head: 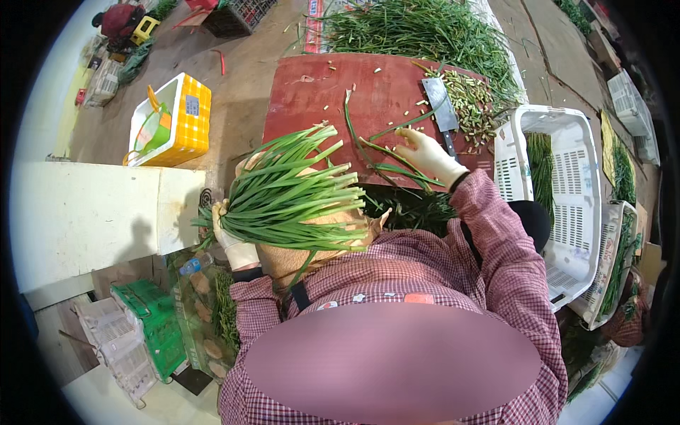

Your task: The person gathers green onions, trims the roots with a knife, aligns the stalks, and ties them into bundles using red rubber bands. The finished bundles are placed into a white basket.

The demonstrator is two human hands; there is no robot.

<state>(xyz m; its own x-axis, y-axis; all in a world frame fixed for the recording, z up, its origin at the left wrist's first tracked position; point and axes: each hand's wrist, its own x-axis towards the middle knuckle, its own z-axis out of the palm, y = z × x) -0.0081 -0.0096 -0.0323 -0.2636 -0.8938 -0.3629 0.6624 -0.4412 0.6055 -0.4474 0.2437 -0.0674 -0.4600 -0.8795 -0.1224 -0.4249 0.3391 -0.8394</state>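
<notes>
My left hand [229,236], in a pale glove, is closed around the leafy end of a thick bunch of long green stalks [297,202], at the left of the lap. The stalks' pale cut ends fan out to the right. My right hand [427,156], also gloved, is over the near right part of a red board [319,95], fingers spread, beside a few loose green stalks [396,167]; whether it touches one I cannot tell. A cleaver [441,103] lies just beyond it, handle towards me. Cut stalk pieces [470,101] are heaped right of the blade.
A large pile of greens [414,29] lies beyond the board. A white plastic crate [595,212] holding stalks stands at the right. At the left are a yellow checked box [191,122] and a white block-like surface [90,212]. Another person [121,24] is at the far upper left.
</notes>
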